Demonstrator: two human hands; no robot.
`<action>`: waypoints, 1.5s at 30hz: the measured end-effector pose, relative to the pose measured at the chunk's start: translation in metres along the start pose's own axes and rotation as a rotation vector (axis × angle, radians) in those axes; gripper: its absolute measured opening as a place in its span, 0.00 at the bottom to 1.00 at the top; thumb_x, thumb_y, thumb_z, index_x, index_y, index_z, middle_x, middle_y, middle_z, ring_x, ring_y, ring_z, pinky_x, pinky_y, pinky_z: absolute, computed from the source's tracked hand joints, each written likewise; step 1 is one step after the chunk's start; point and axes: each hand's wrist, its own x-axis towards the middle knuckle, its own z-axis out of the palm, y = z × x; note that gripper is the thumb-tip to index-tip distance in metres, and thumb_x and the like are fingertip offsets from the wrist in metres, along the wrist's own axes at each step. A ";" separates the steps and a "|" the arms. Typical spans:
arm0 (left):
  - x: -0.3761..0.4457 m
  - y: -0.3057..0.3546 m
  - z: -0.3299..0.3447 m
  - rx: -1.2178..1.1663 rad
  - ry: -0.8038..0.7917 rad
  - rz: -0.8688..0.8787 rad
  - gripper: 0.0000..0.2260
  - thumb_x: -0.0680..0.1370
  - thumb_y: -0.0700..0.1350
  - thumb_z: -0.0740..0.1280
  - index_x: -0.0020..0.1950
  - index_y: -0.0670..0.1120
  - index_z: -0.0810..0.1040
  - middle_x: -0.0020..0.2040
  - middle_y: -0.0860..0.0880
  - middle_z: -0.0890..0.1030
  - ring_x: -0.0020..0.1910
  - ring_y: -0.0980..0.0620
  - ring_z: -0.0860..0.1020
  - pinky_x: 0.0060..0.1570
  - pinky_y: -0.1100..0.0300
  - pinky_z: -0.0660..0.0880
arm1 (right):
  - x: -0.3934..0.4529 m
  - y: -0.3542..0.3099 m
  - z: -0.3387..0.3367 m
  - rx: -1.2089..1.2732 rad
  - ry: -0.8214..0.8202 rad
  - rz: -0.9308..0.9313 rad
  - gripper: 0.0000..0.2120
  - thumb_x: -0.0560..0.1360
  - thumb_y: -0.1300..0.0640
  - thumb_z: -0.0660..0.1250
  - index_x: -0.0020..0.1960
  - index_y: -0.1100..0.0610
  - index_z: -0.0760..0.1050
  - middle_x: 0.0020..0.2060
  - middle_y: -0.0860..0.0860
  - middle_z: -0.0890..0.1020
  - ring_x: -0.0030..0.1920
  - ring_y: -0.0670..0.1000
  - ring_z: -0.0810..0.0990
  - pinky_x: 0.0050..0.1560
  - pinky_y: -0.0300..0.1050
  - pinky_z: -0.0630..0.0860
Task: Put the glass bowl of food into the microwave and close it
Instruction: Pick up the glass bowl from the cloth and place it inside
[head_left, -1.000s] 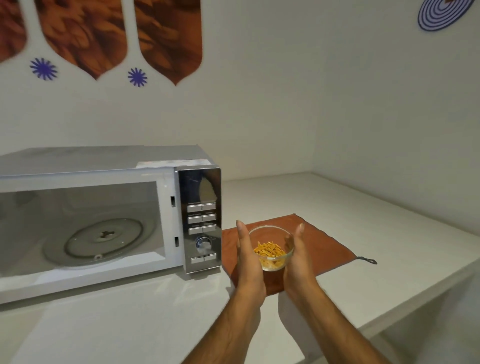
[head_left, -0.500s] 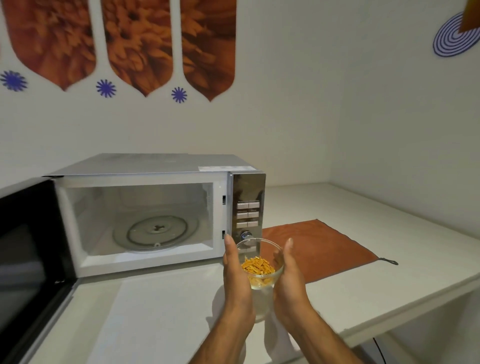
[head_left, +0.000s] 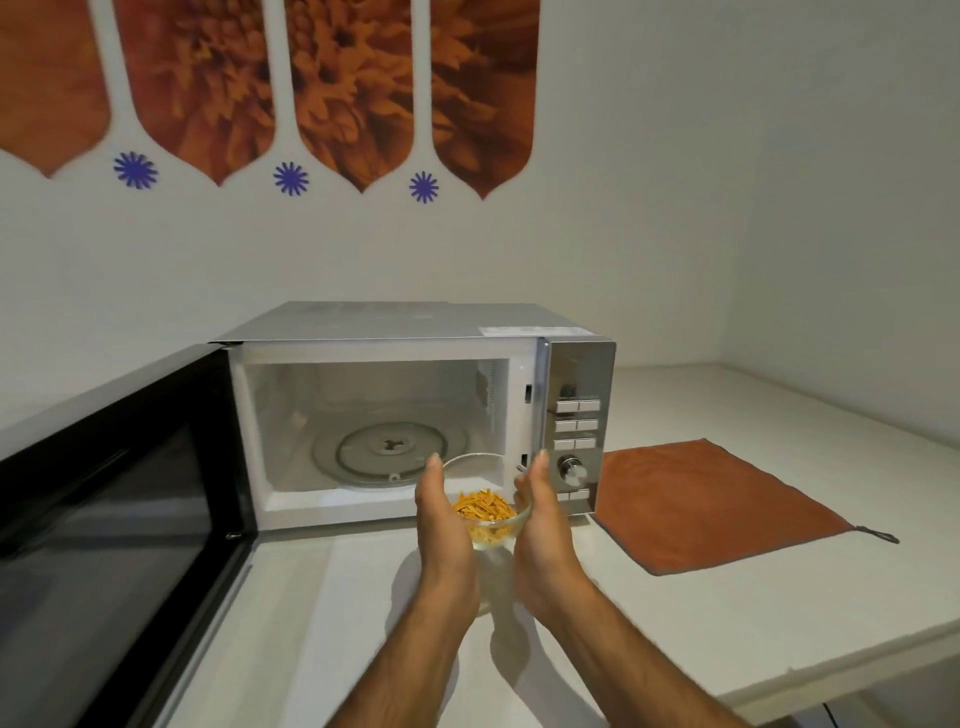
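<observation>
While microwave (head_left: 415, 415) door (head_left: 114, 519) is gaping, I'm cupping glass bowl (head_left: 488, 514) between left hand (head_left: 447, 530) and right hand (head_left: 543, 525), above table (head_left: 675, 623).

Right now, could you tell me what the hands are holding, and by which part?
Both hands hold the glass bowl of food by its sides: the left hand against its left wall, the right hand against its right wall.

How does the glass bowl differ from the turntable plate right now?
The bowl is deep, holds orange food and is held above the counter between the left hand and right hand; the turntable is flat, bare and lies inside the microwave. The bowl is outside, in front of the opening. The bowl looks narrower than the turntable. Both are round clear glass.
</observation>
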 end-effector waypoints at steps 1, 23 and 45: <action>0.006 0.004 -0.001 -0.008 0.012 -0.001 0.15 0.78 0.61 0.59 0.59 0.55 0.73 0.39 0.61 0.81 0.30 0.66 0.81 0.23 0.69 0.75 | 0.005 0.000 0.006 -0.021 -0.018 0.000 0.56 0.56 0.19 0.60 0.77 0.47 0.64 0.67 0.49 0.76 0.65 0.54 0.78 0.69 0.62 0.72; 0.188 0.056 -0.009 0.176 0.294 0.047 0.27 0.78 0.65 0.56 0.71 0.51 0.69 0.58 0.46 0.76 0.53 0.47 0.75 0.51 0.52 0.69 | 0.187 0.016 0.127 -0.183 -0.162 0.121 0.41 0.71 0.23 0.50 0.77 0.46 0.62 0.71 0.55 0.75 0.67 0.59 0.76 0.71 0.62 0.69; 0.240 0.044 -0.020 0.210 0.298 0.092 0.33 0.76 0.69 0.55 0.76 0.53 0.63 0.74 0.44 0.69 0.67 0.42 0.71 0.60 0.50 0.68 | 0.226 0.036 0.135 -0.295 -0.151 0.054 0.52 0.62 0.20 0.46 0.80 0.45 0.55 0.76 0.54 0.69 0.72 0.60 0.72 0.73 0.61 0.67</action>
